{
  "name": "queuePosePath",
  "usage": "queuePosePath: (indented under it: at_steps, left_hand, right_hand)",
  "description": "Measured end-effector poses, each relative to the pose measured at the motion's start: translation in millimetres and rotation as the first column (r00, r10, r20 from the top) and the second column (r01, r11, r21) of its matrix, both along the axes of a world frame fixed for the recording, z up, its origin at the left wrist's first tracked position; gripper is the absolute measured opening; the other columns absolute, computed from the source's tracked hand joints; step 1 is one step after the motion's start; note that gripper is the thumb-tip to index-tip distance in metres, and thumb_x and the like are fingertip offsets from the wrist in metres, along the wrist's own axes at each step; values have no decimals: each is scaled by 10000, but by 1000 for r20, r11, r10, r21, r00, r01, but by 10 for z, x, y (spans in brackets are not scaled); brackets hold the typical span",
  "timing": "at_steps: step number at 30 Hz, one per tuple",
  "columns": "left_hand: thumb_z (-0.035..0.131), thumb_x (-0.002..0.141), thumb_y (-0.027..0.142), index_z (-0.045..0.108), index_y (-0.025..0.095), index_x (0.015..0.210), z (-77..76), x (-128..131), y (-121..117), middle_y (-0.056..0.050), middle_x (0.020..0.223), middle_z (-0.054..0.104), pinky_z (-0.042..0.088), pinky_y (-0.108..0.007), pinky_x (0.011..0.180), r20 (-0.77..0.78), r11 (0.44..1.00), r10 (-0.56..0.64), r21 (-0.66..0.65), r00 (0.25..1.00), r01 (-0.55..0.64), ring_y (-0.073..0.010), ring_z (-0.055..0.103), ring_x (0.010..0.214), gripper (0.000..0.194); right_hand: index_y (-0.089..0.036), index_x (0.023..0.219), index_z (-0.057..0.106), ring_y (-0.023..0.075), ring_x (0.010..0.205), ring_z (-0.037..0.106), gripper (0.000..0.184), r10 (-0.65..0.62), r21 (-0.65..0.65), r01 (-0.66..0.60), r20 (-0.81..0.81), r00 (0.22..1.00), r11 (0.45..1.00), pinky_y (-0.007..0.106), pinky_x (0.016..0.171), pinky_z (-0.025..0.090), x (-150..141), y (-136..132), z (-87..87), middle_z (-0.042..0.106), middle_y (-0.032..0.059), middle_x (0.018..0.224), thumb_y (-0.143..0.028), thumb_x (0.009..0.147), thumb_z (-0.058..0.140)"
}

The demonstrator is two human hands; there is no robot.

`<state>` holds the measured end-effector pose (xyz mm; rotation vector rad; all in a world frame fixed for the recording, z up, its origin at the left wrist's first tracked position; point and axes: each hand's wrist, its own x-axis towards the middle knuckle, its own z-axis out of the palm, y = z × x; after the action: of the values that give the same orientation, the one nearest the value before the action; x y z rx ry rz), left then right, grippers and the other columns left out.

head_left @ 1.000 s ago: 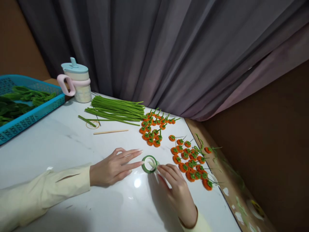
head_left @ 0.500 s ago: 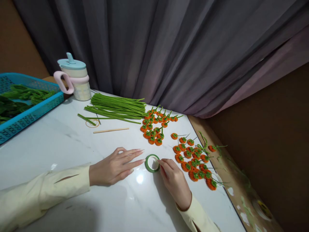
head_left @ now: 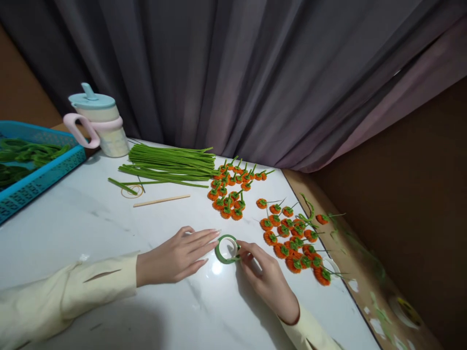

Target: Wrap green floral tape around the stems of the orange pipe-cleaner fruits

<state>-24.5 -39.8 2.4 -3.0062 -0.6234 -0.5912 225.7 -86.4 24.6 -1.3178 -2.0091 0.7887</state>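
Observation:
A roll of green tape (head_left: 219, 252) with a white core sits on the white tabletop between my hands. My right hand (head_left: 268, 277) pinches the roll's right rim with thumb and index finger, the other fingers curled behind. From the left, my left hand (head_left: 178, 255) stretches out flat, its fingers extended and the tips at or just beside the roll's left edge. Whether those tips press on the tape is hard to tell. Small orange pumpkin-like pieces with green tops and stems (head_left: 294, 264) lie to the right of my right hand.
More orange pieces (head_left: 225, 212) lie farther back, beside a bundle of green pipe cleaners (head_left: 171, 163). A thin wooden stick (head_left: 162, 201) and a rubber band (head_left: 126, 194) lie in front. At left stand a lidded cup (head_left: 113, 141) and a blue basket (head_left: 44, 180) of green pieces.
My right fingertips have gone from over the roll's core to its right rim, and the roll has shifted slightly. My left hand stays outstretched. The whole view has swung a little.

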Motion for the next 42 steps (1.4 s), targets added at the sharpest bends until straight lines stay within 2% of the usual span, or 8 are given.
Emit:
queuePosePath:
  at_steps: [4, 8, 15, 20, 26, 33, 38, 42]
  left_hand:
    - [357, 942, 325, 453, 81, 1234, 9, 251, 169, -176, 1415, 361, 314, -382, 894, -29, 997, -80, -1, 996, 80, -255, 321, 1318, 393]
    - [420, 903, 390, 576, 111, 873, -33, 483, 327, -200, 1322, 481, 337, -410, 884, 51, 990, -121, -70, 991, 125, -305, 399, 1259, 321]
    - [466, 877, 317, 557, 142, 714, -94, 534, 422, -138, 1133, 635, 359, -394, 828, 187, 989, -97, -87, 978, 115, -290, 529, 1104, 255]
    - [526, 821, 429, 563, 143, 685, -53, 515, 421, -152, 1146, 626, 366, -419, 823, 197, 988, -99, -96, 975, 119, -319, 522, 1097, 318]
    - [485, 852, 294, 583, 136, 686, -61, 534, 430, -166, 1158, 622, 429, -397, 811, 177, 987, -100, -103, 979, 119, -288, 563, 1081, 249]
    - [473, 871, 216, 607, 131, 707, -89, 519, 434, -165, 1143, 633, 483, -372, 870, 207, 982, -139, -99, 968, 162, -248, 602, 1058, 228]
    - [468, 860, 170, 606, 131, 719, -78, 530, 436, -142, 1056, 674, 494, -369, 795, 229, 976, -156, -115, 961, 185, -240, 611, 1009, 202]
    - [473, 842, 156, 587, 134, 687, -66, 546, 421, -143, 1039, 673, 482, -373, 759, 242, 975, -150, -123, 959, 184, -252, 598, 999, 194]
  right_hand:
    - [-186, 1073, 569, 151, 743, 559, 325, -32, -241, -34, -264, 964, 970, 283, 715, 458, 85, 175, -3, 613, 30, 791, -130, 759, 509]
    - [-169, 1006, 609, 141, 653, 517, 348, -115, -375, -161, -616, 779, 913, 264, 609, 422, 143, 384, -101, 568, 8, 693, -165, 659, 587]
    - [-158, 933, 648, 168, 633, 520, 400, -209, -432, -232, -755, 621, 872, 313, 632, 432, 158, 482, -193, 560, 28, 670, -166, 543, 558]
    - [-174, 1015, 626, 175, 758, 530, 430, -167, -393, -195, -717, 677, 899, 312, 720, 445, 178, 447, -167, 545, 34, 765, -187, 586, 633]
    - [-204, 1023, 595, 157, 834, 563, 305, -181, -373, -55, -567, 804, 926, 296, 773, 481, 137, 448, -250, 563, 47, 887, -319, 752, 674]
    - [-211, 985, 617, 200, 1003, 599, 268, -178, -294, 6, -563, 807, 956, 340, 886, 488, 149, 464, -299, 538, 116, 1178, -402, 797, 628]
    - [-195, 947, 651, 223, 1118, 544, 253, -159, -245, 33, -518, 840, 969, 379, 970, 432, 136, 465, -262, 588, 119, 1135, -410, 832, 582]
    - [-186, 881, 671, 213, 1001, 594, 258, -160, -218, 59, -482, 862, 974, 358, 906, 477, 122, 465, -223, 636, 109, 1016, -420, 834, 574]
